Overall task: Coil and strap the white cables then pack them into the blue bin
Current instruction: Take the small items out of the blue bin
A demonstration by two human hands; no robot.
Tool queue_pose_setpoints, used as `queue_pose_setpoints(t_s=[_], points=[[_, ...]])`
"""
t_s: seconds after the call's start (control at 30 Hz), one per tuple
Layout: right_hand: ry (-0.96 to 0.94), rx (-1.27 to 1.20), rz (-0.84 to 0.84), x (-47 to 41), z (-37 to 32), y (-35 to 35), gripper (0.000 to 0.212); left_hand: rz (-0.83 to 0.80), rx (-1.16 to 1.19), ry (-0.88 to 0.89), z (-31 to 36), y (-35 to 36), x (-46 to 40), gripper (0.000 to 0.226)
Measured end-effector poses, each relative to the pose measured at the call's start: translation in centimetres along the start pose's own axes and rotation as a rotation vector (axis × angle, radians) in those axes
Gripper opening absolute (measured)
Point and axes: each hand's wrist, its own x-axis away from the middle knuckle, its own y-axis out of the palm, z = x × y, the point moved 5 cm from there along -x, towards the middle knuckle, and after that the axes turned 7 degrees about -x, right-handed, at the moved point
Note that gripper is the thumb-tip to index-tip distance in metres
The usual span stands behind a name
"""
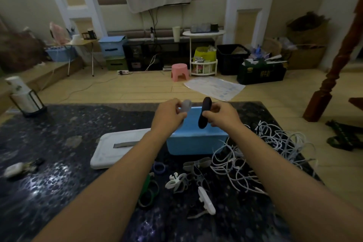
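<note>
Both hands are raised over the open blue bin (196,141) in the middle of the dark table. My left hand (169,117) pinches a small pale grey strap (185,106). My right hand (223,116) grips a black oblong strap (204,113), held upright. A loose tangle of white cables (261,151) lies on the table to the right of the bin. Several straps and ties in white, grey, blue and green (180,180) are scattered in front of the bin.
The bin's white lid (114,149) lies flat to the left of the bin. A white earbud case (13,170) sits at the table's left edge, and a lantern-like holder (25,96) stands at the far left corner. Beyond the table is a cluttered floor.
</note>
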Motion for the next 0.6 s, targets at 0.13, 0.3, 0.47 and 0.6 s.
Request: queue_pose_setpoints(t_s=[0.13, 0.3, 0.47, 0.6], points=[[0.013, 0.025, 0.039, -2.6, 1.4, 0.6, 0.014, -0.012, -0.139, 0.085, 0.5, 1.4, -1.4, 0.036], [0.016, 0.007, 0.023, -2.6, 3.2, 0.6, 0.024, -0.090, -0.151, 0.004, -1.7, 2.7, -0.7, 0.053], [-0.154, 0.109, -0.005, 2.6, 1.5, 0.1, 0.021, -0.047, -0.118, 0.113, -2.1, 2.8, 4.0, 0.042], [-0.179, 0.209, -0.153, 8.7, 1.8, 1.4, 0.012, -0.025, -0.087, 0.123, -3.0, 3.5, 9.6, 0.042]])
